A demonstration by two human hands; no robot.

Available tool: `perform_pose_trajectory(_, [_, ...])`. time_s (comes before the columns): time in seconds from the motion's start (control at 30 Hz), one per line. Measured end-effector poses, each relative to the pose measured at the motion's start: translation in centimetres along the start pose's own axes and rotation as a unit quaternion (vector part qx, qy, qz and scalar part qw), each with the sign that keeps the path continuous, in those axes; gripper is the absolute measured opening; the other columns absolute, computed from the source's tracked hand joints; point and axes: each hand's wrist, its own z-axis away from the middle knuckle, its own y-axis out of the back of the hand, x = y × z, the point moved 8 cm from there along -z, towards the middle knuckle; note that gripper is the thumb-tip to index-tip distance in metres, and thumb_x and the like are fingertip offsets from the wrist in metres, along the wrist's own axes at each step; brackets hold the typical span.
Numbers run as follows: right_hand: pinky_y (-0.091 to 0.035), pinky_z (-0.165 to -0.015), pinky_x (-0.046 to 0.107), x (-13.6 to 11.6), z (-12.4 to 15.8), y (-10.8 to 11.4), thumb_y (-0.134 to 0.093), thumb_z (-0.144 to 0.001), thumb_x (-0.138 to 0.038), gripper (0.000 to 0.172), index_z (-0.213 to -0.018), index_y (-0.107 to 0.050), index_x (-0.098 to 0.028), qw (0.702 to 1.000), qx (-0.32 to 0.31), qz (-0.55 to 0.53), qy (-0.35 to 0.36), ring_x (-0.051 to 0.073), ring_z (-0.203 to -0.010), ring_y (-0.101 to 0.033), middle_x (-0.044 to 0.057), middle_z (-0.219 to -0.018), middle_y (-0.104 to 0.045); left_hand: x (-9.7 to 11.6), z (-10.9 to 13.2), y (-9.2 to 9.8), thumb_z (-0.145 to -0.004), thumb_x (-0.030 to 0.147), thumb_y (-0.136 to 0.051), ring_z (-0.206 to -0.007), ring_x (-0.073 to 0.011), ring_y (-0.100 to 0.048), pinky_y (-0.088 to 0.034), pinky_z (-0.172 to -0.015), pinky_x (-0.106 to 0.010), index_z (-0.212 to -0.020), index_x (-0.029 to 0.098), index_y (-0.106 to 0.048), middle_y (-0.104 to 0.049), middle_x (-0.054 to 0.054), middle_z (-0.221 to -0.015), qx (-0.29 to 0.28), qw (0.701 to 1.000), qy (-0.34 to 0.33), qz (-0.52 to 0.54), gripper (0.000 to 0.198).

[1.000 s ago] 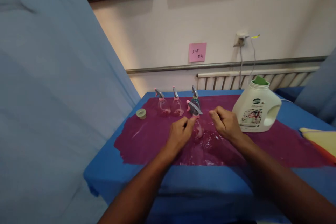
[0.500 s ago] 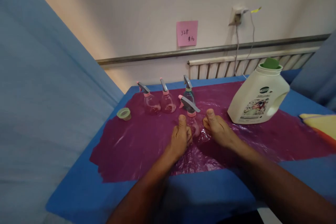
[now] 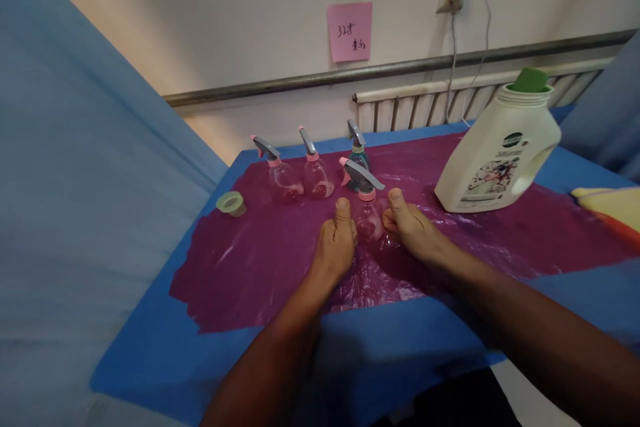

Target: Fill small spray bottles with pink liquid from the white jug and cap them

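Note:
A clear spray bottle [image 3: 369,221] with a pink collar and a grey-and-pink trigger head stands upright between my two hands. At its left side, my left hand [image 3: 338,240] is a fist with the thumb pointing up. My right hand [image 3: 407,223] makes the same thumb-up fist on the bottle's right. No object shows in either hand. Just behind stands a teal spray bottle [image 3: 359,159], partly hidden by the front bottle. Two more pink-collared bottles, a middle spray bottle [image 3: 318,179] and a left spray bottle [image 3: 285,181], stand at the back left.
Purple plastic sheeting [image 3: 250,260] covers much of the blue table [image 3: 145,353]. A pale green cap [image 3: 231,203] lies at the left. At the right are a large white jug [image 3: 495,153] with a green top and a yellow-orange cloth [image 3: 613,203]. A blue curtain [image 3: 90,180] hangs left.
The whole scene sits higher in view as the camera has shifted. My left fist is slightly farther left of the front bottle. Both fists keep their thumb-up shape; the bottles stay in place.

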Motion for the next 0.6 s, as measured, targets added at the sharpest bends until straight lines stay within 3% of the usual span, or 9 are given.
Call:
perform_pose_trajectory(0.27, [-0.023,-0.058,0.037,-0.2,-0.2,1.2,-0.015,-0.105,-0.100,0.086,-0.061,-0.033,-0.029,0.999,0.031,0.031,0.021,0.017,-0.056,-0.030,-0.002,-0.057,-0.034,0.7,0.0,1.2,-0.109,0.094,-0.021,-0.054,-0.0179,-0.042,-0.030,-0.059,-0.036,-0.056,0.029,-0.037,-0.042,0.000,-0.052,0.046,0.997,-0.022,-0.054,0.086])
perform_pose_trajectory(0.4, [-0.029,-0.061,0.038,-1.1,-0.2,2.9,-0.015,-0.106,-0.099,0.088,-0.061,-0.044,-0.028,0.991,0.107,0.061,0.061,0.019,-0.059,-0.040,0.000,-0.058,-0.042,1.5,0.1,1.8,-0.113,0.089,-0.025,-0.058,-0.0183,-0.043,-0.031,-0.061,-0.037,-0.060,0.027,-0.040,-0.042,0.001,-0.057,0.084,0.993,-0.075,-0.023,0.083])
perform_pose_trajectory(0.5, [-0.043,-0.067,0.038,-1.5,0.0,3.9,-0.022,-0.110,-0.093,0.084,-0.075,-0.059,-0.027,0.980,0.168,0.043,0.099,0.022,-0.069,-0.057,0.004,-0.071,-0.061,2.8,0.6,2.8,-0.116,0.079,-0.044,-0.070,-0.0190,-0.054,-0.041,-0.069,-0.036,-0.077,0.025,-0.056,-0.056,0.000,-0.072,0.154,0.974,-0.164,-0.009,0.067])
perform_pose_trajectory(0.6, [-0.057,-0.088,0.042,-1.9,0.2,4.0,-0.044,-0.114,-0.080,0.062,-0.103,-0.071,-0.025,0.968,0.198,0.049,0.148,0.027,-0.095,-0.072,0.009,-0.102,-0.079,3.6,1.1,2.9,-0.113,0.065,-0.065,-0.093,-0.0218,-0.069,-0.054,-0.086,-0.037,-0.107,0.024,-0.071,-0.073,-0.004,-0.101,0.180,0.953,-0.242,-0.007,0.041])
